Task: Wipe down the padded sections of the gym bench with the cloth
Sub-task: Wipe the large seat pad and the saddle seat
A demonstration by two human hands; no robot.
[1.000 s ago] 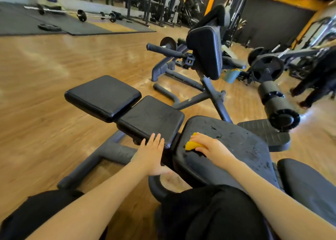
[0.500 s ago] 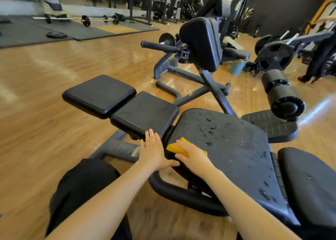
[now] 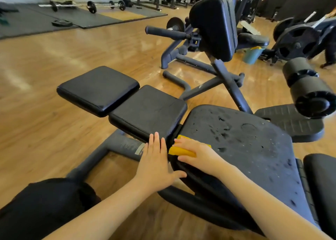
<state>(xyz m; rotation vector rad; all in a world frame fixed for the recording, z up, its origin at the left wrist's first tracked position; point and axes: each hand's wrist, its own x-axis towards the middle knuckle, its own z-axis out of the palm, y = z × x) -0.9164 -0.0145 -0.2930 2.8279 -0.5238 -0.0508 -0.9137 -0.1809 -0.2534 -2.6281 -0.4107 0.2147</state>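
Wiping is under way on the large seat pad (image 3: 241, 149) of the bench: we have our right hand (image 3: 198, 154) pressed flat over the yellow cloth (image 3: 181, 151), fingers curled down over its top and holding it against the pad's near-left corner, just beside the gap that separates this pad from the middle pad (image 3: 149, 112). Our left hand (image 3: 156, 165) lies open, fingers straight and together, gripping nothing; the fingertips reach the near edge of the middle pad and the thumb points toward the seat pad's rim, which we read as bracing, though whether the palm bears weight we cannot tell. The seat pad shows scattered dark wet blotches and droplets over most of its surface, from the centre out to the far-right edge, so we judge this section only partly covered, with the cloth at one corner and the bulk of the area untouched by it. The middle pad and the far pad (image 3: 98, 89) look dry and dull; another padded section (image 3: 321, 181) sits at the right edge. Judgement on the next move: sweep the cloth across the seat pad away from the corner, toward the wet patches, keeping even downward pressure so the cloth does not bunch or slip from under the fingers, then carry on to the remaining pads. The foam roller (image 3: 307, 87) and the upright pad (image 3: 214, 27) of the machine behind may also need attention; whether they belong to this bench we cannot tell.
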